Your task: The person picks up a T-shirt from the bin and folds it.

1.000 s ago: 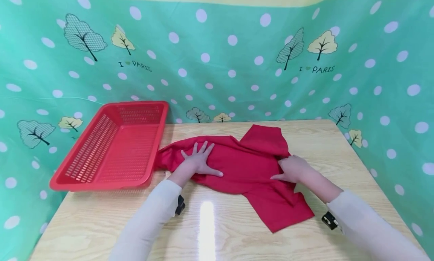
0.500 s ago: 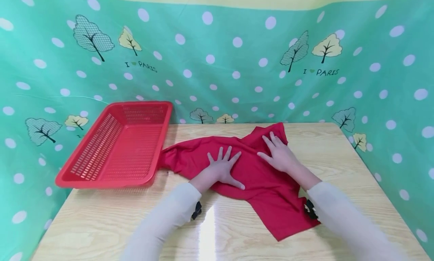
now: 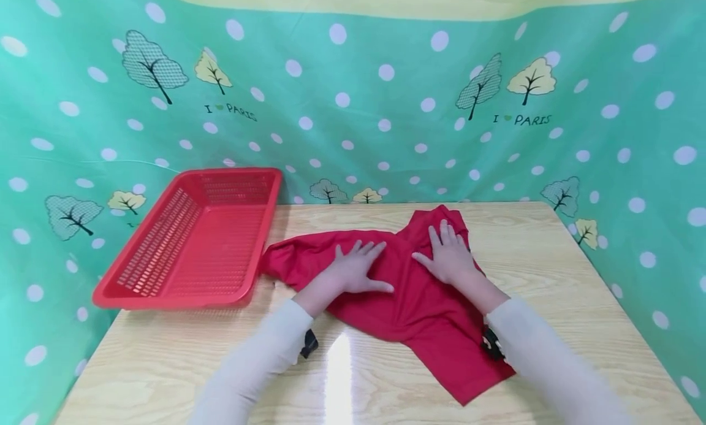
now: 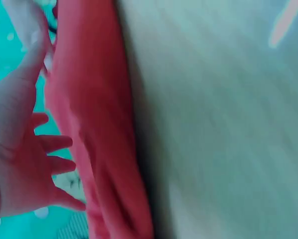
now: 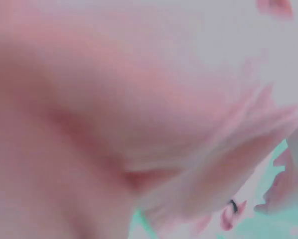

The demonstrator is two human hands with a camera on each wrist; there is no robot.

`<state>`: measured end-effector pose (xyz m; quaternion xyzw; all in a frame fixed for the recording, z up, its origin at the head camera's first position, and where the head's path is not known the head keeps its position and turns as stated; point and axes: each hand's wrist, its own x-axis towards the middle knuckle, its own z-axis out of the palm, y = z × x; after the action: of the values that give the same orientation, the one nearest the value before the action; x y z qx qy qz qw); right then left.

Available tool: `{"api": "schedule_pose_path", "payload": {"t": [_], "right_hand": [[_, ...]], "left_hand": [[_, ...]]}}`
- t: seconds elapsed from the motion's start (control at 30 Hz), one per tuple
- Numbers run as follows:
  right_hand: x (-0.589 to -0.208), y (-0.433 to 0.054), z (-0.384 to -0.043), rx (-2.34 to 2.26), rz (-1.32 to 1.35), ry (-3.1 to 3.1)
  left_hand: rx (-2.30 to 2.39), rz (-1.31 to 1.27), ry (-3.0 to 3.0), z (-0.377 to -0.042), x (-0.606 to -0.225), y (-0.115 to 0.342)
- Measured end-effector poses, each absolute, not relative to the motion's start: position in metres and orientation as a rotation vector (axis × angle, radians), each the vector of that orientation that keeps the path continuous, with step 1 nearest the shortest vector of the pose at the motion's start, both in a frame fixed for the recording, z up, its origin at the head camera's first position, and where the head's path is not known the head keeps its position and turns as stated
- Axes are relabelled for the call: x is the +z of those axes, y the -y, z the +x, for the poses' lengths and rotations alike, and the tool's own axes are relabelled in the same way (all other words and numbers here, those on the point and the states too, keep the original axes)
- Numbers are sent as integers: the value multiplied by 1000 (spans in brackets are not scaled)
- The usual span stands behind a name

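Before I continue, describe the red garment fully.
The red garment lies creased on the wood-grain table: plain, soft-looking cloth; at right, a sleeve-like near flap and a far flap splay apart. Its bunched left end lies by the red basket; contact unclear. The left hand is spread over its middle, the right hand over the far flap.

A big pale pink cloth (image 5: 154,94) fills the left and middle, all blurry, with long folds going up to the right. The top right is whitish grey, with a small pink spot (image 5: 275,6) up high. At the right edge is what looks like a hand (image 5: 292,185). Green (image 5: 268,227) shows low on the right, near a tiny black curl (image 5: 233,205).
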<state>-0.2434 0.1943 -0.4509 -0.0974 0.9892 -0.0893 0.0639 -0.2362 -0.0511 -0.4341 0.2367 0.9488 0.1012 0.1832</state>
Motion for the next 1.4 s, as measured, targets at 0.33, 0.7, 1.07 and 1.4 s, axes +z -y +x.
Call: {"api": "schedule_pose_path", "payload": {"t": [0.33,0.7,1.07,1.4], "right_hand": [[-453,-239,-230,-216,-336,-2806],[-431,-187,-203,-392,-784,-2809],[-442,-116,-183,-416,-1008,-2709],[-429,-140,-214,-1457,-374,-2386]], "left_hand": [[167,339,-2644,-258,-431,111],[291,551,-2552,-229,-429,116],[521,560,-2566,-231,-429,121],[494,778,-2935,-222,-432,140]]}}
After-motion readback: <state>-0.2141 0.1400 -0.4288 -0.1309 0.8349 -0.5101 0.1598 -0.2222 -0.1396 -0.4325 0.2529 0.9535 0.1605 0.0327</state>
